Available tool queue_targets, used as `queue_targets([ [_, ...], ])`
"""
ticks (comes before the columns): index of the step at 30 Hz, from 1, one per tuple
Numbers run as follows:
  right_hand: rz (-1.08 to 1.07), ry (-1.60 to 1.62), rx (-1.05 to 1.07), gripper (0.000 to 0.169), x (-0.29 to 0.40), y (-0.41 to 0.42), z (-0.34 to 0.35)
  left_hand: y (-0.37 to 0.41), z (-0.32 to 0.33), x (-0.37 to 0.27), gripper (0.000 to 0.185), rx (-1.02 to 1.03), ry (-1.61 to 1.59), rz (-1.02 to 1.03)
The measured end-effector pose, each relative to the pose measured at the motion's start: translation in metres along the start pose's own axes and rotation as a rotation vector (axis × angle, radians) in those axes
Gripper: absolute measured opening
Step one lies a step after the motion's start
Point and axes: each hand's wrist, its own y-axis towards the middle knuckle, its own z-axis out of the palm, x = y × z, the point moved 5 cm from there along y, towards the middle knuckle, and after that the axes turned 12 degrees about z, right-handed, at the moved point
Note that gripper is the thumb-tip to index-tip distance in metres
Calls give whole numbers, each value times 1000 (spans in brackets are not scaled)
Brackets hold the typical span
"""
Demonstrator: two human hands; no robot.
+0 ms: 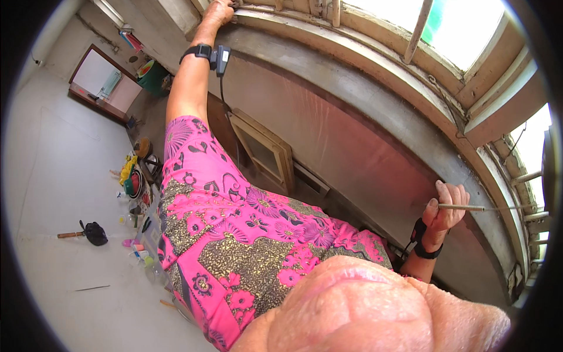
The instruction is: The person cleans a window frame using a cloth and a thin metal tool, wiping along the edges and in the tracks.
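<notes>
At the top edge, my left hand (218,13) rests against the wooden window frame (281,21), partly cut off by the picture. Its fingertips lie by something dark that I cannot make out. At the right, my right hand (446,211) is raised in front of the wall below the window. Between its thumb and fingers it pinches a thin pale rod (464,207). A much thinner, blurred shaft runs from the rod towards the window; its far end is unclear. Black straps circle both wrists, and the left one carries a small cabled device (223,61).
Metal bars (418,33) cross the bright window above a grey ledge (352,83). A small wooden frame (264,149) leans by the wall's foot. Left of me are a green bucket (151,79), bowls (136,184), cups (138,247) and a black bag (95,233) on the pale wall.
</notes>
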Motion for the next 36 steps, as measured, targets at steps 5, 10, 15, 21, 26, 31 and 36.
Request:
queue_targets([
  [5,-34,-12,1,27,5,2,-1,-16,-4,-2,44,-197,-62,-95],
  [10,-18,-28,36,27,7,5,-2,0,-11,-28,31,-161,58,-152],
  [15,-30,-11,33,27,8,6,-1,-18,-25,-77,24,-113,126,-63],
  [21,-53,-10,34,29,7,6,-2,-32,-55,-115,26,-15,263,139],
  [26,-60,-33,43,34,8,6,-3,-21,-57,-94,26,26,20,-216],
  [31,-41,-20,39,35,8,7,-2,-6,-41,-130,25,84,343,129],
  [36,-64,-13,29,34,8,8,-2,-34,-36,-165,26,-53,187,359],
])
